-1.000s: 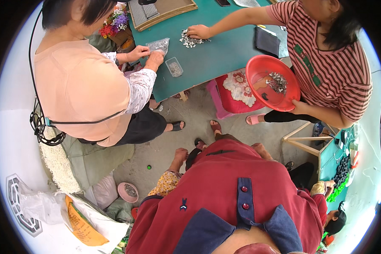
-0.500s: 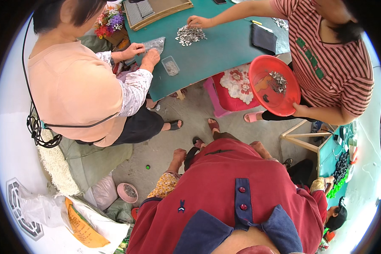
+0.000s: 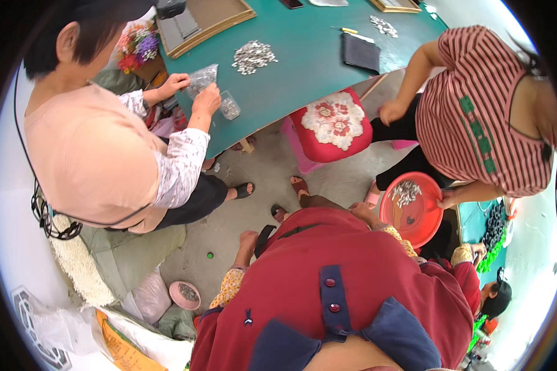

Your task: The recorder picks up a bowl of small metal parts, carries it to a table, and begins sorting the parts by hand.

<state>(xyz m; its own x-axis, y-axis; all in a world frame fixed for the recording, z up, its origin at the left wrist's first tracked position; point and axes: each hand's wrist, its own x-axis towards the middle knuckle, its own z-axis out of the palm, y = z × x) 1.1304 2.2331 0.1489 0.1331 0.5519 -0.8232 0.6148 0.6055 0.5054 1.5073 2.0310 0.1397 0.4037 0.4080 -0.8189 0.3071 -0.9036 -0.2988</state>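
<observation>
My left hand (image 3: 247, 240) hangs low beside my red shirt, its fingers curled. A dark strip (image 3: 265, 240) shows right next to it; whether the hand grips it is hidden. On the other side my right hand (image 3: 361, 212) hangs by the shirt's hem, its fingers too small and turned away to read. Close to it is a red plastic basin (image 3: 431, 210) with small metal pieces (image 3: 406, 193) inside, held at the rim by the hand (image 3: 447, 199) of a person in a striped shirt.
A person in peach (image 3: 93, 148) handles a clear bag (image 3: 202, 79) at the green table (image 3: 303, 55). A pile of metal pieces (image 3: 254, 57), a small clear box (image 3: 229, 106) and a black pouch (image 3: 360, 53) lie there. A red stool (image 3: 360, 133) stands at its edge. Sacks (image 3: 151, 297) sit left.
The person in stripes has drawn a hand back from the pile and lowered the basin toward my right side. My view has shifted, and my right hand shows more to the side.
</observation>
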